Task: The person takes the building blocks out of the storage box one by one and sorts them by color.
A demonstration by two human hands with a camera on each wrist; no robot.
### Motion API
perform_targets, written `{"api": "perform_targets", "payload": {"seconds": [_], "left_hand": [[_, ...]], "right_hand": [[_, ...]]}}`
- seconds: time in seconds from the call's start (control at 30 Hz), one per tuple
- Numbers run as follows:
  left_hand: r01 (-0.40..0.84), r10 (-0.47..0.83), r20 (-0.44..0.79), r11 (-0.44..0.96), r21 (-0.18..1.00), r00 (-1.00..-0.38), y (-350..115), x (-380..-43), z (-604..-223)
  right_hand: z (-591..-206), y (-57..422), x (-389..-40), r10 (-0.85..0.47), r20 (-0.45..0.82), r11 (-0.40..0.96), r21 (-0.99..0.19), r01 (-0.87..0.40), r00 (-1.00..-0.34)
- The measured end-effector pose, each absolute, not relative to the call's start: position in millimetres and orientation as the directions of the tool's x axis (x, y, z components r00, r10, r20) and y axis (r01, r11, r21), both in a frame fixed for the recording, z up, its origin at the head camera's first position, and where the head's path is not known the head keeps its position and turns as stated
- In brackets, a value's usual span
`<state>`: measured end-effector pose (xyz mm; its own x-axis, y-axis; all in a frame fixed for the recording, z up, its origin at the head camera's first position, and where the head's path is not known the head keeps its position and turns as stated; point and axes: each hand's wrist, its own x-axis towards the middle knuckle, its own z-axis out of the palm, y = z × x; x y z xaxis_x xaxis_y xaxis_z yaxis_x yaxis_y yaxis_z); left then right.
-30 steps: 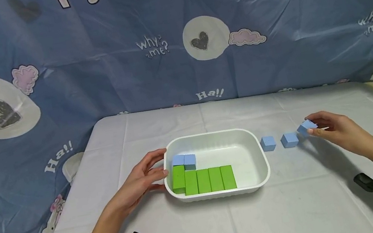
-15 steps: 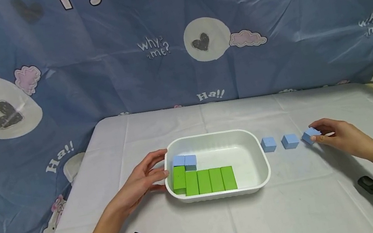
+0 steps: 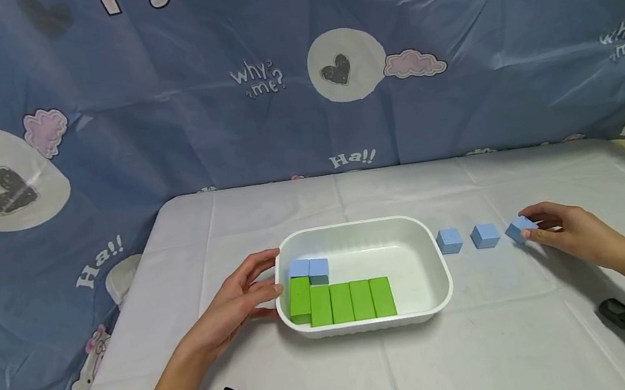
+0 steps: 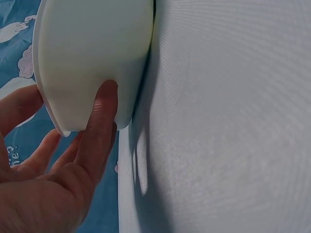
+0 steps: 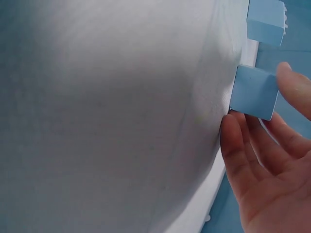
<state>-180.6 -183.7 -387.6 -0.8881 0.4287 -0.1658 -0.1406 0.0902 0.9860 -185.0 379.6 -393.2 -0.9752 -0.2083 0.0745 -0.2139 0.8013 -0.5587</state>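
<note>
A white tray (image 3: 376,324) stands mid-table with several green blocks (image 3: 341,303) along its near side and two blue cubes (image 3: 318,271) at its left end. My left hand (image 3: 234,303) rests against the tray's left end, its fingers spread and touching the outer wall (image 4: 92,58) in the left wrist view. To the right of the tray, my right hand (image 3: 576,232) pinches a blue cube (image 3: 521,228) between thumb and fingers. In the right wrist view, this cube (image 5: 255,92) sits at the tablecloth surface, slightly turned, the thumb at one edge and fingers at another.
Two more blue cubes stand in a row between tray and right hand: one (image 3: 449,241) close to the tray's right rim, another (image 3: 486,235) beside the held cube. A white cloth (image 3: 321,388) covers the table. A blue patterned curtain (image 3: 202,138) hangs behind it.
My right hand has lowered the held blue cube and shifted it slightly right, to the end of the row. Over the last half second it barely moves. My left hand stays at the tray.
</note>
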Motion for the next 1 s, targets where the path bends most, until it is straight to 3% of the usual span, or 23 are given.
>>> {"api": "perform_targets", "payload": {"seconds": [0.5,1.0], "left_hand": [[-0.139,0.434,-0.154,0.066,0.988,-0.888,-186,-180,-387],[-0.156,0.433,-0.168,0.065,0.986,-0.886,-185,-180,-388]], "right_hand": [[-383,386,-184,-0.208,0.199,0.757,-0.587,-0.287,-0.958],[-369,360,-183,-0.210,0.260,0.662,-0.672,-0.332,-0.943]]}}
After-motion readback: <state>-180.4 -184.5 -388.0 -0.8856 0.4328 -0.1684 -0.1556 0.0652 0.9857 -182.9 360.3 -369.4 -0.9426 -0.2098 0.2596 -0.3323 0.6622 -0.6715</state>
